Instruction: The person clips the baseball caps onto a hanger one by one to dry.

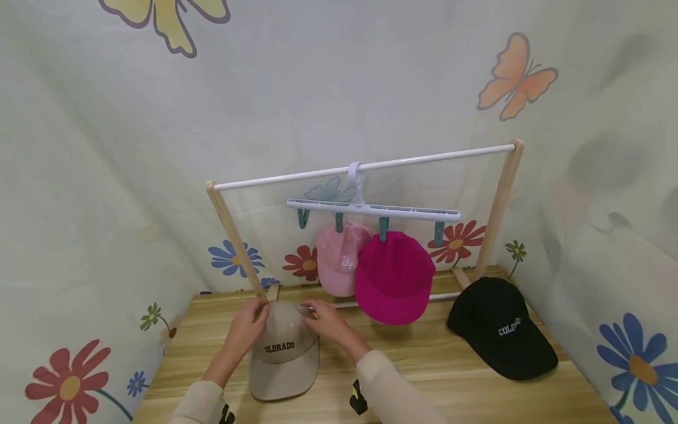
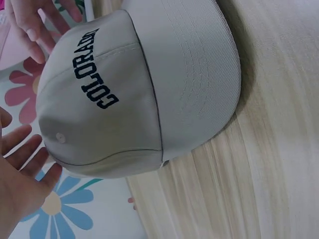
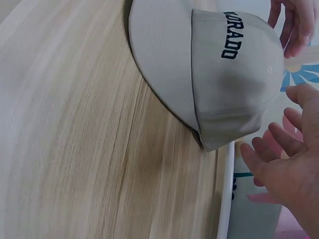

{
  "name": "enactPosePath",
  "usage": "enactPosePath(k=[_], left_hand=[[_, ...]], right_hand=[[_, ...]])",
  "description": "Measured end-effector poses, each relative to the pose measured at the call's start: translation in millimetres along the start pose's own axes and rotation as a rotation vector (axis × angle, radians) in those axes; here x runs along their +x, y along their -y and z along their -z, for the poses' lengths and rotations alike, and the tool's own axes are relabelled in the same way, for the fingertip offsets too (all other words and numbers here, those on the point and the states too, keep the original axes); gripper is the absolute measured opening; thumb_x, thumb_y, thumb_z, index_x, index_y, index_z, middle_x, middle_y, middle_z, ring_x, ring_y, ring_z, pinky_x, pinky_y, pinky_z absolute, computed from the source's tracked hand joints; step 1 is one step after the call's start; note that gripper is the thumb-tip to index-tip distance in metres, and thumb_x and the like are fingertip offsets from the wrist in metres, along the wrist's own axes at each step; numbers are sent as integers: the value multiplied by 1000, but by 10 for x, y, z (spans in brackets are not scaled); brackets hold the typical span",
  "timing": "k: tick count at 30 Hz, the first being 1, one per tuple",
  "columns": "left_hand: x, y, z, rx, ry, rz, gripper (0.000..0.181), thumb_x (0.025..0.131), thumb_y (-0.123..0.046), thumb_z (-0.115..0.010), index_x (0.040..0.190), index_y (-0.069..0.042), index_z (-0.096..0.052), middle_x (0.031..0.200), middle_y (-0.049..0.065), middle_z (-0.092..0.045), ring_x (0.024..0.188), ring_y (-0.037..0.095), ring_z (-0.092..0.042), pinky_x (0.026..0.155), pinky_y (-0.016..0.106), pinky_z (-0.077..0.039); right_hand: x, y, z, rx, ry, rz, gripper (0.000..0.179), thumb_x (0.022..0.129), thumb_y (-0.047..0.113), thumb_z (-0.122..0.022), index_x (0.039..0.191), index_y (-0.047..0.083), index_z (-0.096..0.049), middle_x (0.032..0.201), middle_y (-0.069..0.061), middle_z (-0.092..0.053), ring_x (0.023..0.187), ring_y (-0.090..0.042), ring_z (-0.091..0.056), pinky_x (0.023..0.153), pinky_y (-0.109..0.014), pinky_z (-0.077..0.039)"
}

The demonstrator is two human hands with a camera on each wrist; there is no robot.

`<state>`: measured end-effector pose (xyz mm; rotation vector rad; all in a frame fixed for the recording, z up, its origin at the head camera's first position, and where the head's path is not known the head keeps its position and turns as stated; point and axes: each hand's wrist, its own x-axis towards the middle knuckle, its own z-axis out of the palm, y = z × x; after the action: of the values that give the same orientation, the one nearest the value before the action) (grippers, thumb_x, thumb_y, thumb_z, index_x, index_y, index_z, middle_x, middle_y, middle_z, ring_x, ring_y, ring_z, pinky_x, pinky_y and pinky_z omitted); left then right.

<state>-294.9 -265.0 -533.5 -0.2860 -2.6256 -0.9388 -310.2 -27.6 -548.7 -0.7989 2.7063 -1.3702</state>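
Note:
A beige cap (image 1: pixel 284 335) with dark COLORADO lettering sits on the wooden table, its brim towards me. My left hand (image 1: pixel 243 330) is at the left side of its crown. In the left wrist view that hand's fingers (image 2: pixel 27 149) are spread and slightly bent, with fingertips at the crown's edge. At the crown's right side is my right hand (image 1: pixel 331 324). The right wrist view shows the right hand's fingers (image 3: pixel 279 144) loosely bent beside the crown, with a gap to the fabric. Neither hand grips the cap.
A white rail (image 1: pixel 434 158) on wooden posts carries a clip hanger (image 1: pixel 371 209) with green clips. From it hang a light pink cap (image 1: pixel 339 259) and a magenta cap (image 1: pixel 394 277). A black cap (image 1: pixel 503 330) lies at the table's right. Flowered cloth walls enclose the table (image 1: pixel 424 383).

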Motion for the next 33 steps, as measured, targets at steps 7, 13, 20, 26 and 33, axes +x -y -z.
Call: enactPosePath(k=[7, 13, 20, 26, 33], left_hand=[[12, 43, 22, -4, 8, 19, 23, 100, -11, -61, 117, 2, -69, 121, 21, -68, 117, 41, -62, 101, 56, -48], [51, 80, 57, 12, 24, 56, 26, 101, -14, -59, 120, 1, -69, 124, 22, -67, 119, 42, -60, 102, 57, -47], [103, 136, 71, 13, 49, 73, 27, 102, -14, -59, 121, 2, -68, 123, 22, -67, 118, 41, -61, 101, 55, -48], [120, 254, 55, 25, 72, 96, 28, 102, -14, -59, 123, 4, -66, 124, 24, -66, 118, 42, -60, 101, 57, -47], [128, 313, 52, 32, 141, 117, 33, 104, -19, -58, 128, 3, -62, 131, 26, -62, 124, 45, -57, 103, 59, -44]], right_hand=[[56, 37, -48, -23, 10, -16, 42, 98, 17, -67, 136, 2, -59, 135, -21, -60, 125, -36, -57, 104, -48, -48], [128, 3, -114, -15, 3, -40, 48, 98, 20, -67, 141, 1, -56, 141, -21, -57, 131, -36, -53, 107, -48, -46], [228, -19, -162, -11, 6, -86, 53, 97, 23, -68, 141, -2, -54, 140, -23, -57, 130, -38, -54, 107, -50, -46], [277, 27, -128, -5, 37, -112, 54, 97, 25, -68, 142, -2, -53, 141, -23, -56, 132, -38, -52, 108, -50, -45], [351, 111, -157, -56, 66, -113, 54, 96, 28, -68, 140, 0, -56, 136, -20, -62, 129, -35, -56, 107, -46, -46]])
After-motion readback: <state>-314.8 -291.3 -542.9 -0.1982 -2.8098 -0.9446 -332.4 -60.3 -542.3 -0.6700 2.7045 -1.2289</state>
